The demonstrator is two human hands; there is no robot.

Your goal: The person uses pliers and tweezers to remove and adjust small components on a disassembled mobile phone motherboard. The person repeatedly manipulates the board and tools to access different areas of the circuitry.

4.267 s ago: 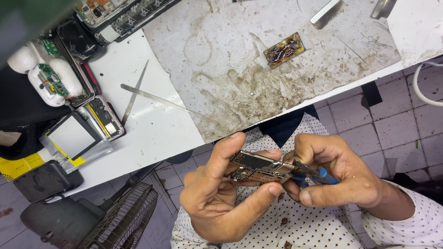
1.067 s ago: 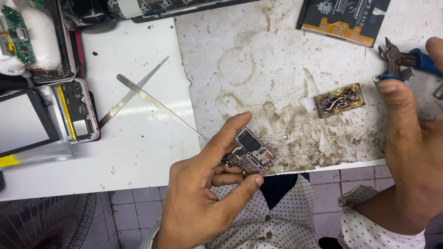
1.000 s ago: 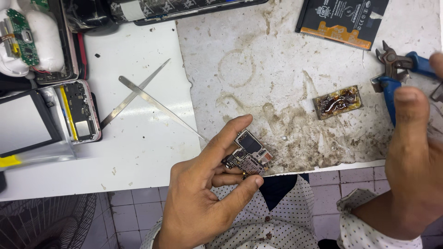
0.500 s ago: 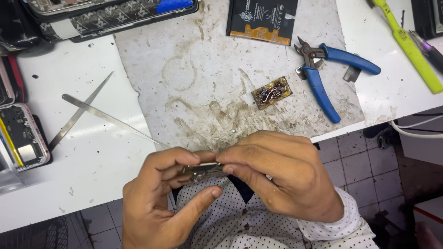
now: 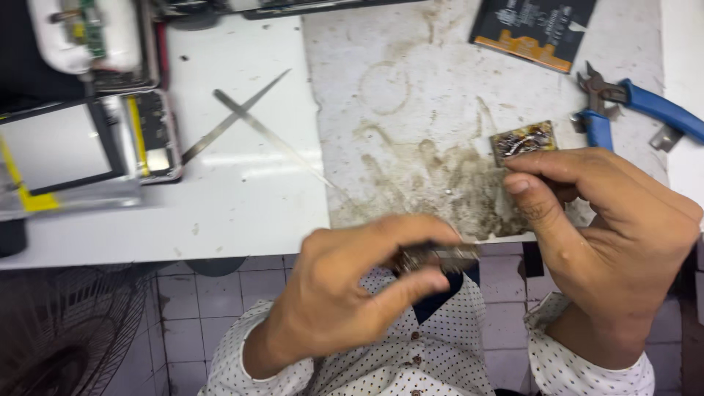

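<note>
My left hand is below the table edge over my lap, shut on a small phone circuit board pinched between thumb and fingers; the board is blurred. My right hand is to the right of it, thumb and forefinger pressed together at the table edge, with nothing visible between them. Its fingertips are just below a small brown-and-gold board piece that lies on the stained grey mat.
Blue-handled cutters lie at the mat's right edge, a flat black-and-orange pack at the back. Two thin metal blades cross on the white table. An opened phone lies at left, a fan grille beneath.
My right hand put the cutters down on the mat, joined my left hand on the board, then came away to the right. The view has shifted.
</note>
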